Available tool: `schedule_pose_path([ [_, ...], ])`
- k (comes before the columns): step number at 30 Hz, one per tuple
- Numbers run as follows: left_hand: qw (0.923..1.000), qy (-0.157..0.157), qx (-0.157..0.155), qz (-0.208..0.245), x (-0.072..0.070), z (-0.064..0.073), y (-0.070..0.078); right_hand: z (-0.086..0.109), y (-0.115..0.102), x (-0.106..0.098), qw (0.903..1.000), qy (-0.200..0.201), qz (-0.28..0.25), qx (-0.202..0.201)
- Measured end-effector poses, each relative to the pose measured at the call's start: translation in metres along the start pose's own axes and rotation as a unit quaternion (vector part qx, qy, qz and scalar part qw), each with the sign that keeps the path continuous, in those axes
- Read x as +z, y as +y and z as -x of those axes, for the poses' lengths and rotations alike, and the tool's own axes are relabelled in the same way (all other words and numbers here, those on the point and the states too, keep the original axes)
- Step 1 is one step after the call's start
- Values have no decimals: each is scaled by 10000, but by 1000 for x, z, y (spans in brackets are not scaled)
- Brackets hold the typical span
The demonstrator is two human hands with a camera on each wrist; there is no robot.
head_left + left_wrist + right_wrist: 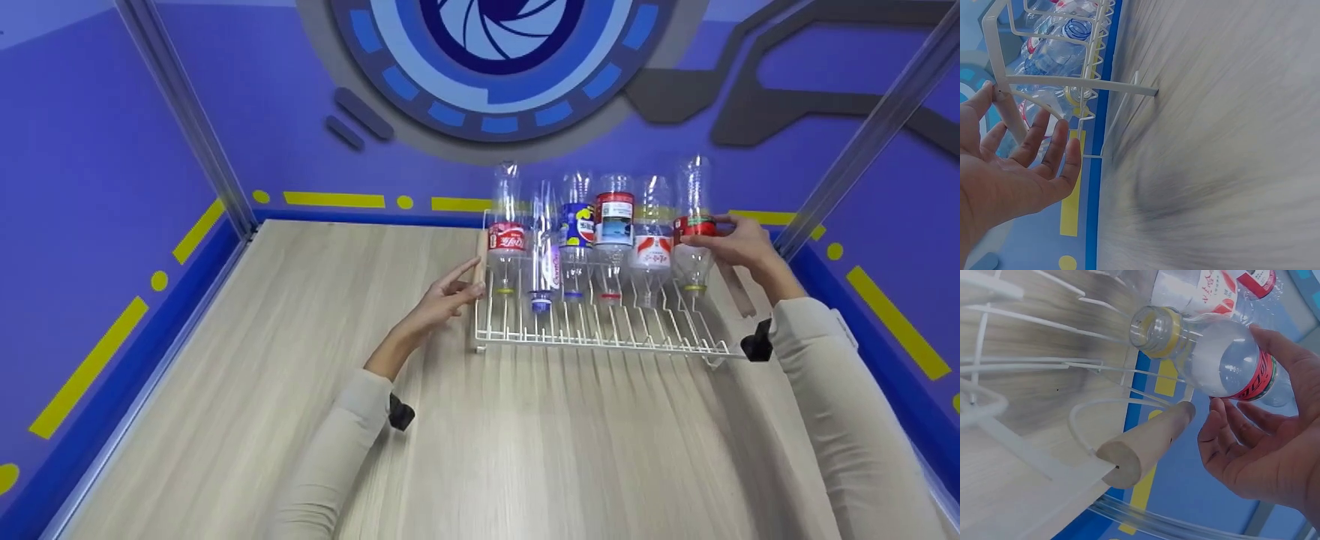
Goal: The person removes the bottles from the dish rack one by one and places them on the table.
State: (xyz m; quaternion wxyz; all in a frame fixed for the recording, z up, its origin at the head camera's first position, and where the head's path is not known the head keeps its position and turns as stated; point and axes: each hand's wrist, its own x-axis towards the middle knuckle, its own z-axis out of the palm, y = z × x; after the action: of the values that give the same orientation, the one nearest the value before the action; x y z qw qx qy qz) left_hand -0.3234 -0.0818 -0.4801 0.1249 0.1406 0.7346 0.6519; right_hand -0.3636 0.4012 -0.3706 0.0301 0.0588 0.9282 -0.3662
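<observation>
My right hand [739, 240] grips a clear plastic bottle [695, 196] by its red label. That bottle stands neck down at the right end of a white wire rack [600, 343], and its open mouth with a yellow ring shows in the right wrist view. On the left, my left hand [442, 296] holds the rack's wooden side handle [1013, 118], thumb at the corner and fingers around the bar. Other upturned bottles fill the row between, among them a red-labelled bottle [508, 238], a blue-capped bottle [541, 255] and a white-and-red-labelled bottle [652, 251].
The rack stands on a pale wood-grain table [315, 315], near the blue back wall [277, 112]. A second wooden handle [1145, 444] is on its right side. Metal posts [187, 112] rise at the back corners.
</observation>
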Motion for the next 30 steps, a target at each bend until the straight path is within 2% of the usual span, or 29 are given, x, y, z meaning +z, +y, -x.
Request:
schedule_pose_path([
  [6, 10000, 12, -14, -47, 0, -2, -1, 6, 5, -1, 9967, -204, -787, 12],
  [10, 10000, 10, -45, -78, 1, -2, -2, 10, 6, -2, 9844, -349, -1718, 140],
  [14, 10000, -30, -16, 26, 1, -2, -2, 17, 3, -4, 9618, -460, -2664, 427],
  [17, 10000, -33, -2, 75, 0, -2, -1, 22, 0, -6, 9409, -571, -3290, 557],
  [20, 9999, -42, -40, 113, -1, -2, 0, 26, -2, -7, 9102, -725, -4046, 512],
  [24, 9998, -34, -81, 199, -1, -1, 0, 30, -3, -7, 8719, -951, -4799, 230],
  [30, 9997, -16, -110, 197, 0, -1, 0, 34, -5, -4, 8492, -1174, -5148, -13],
])
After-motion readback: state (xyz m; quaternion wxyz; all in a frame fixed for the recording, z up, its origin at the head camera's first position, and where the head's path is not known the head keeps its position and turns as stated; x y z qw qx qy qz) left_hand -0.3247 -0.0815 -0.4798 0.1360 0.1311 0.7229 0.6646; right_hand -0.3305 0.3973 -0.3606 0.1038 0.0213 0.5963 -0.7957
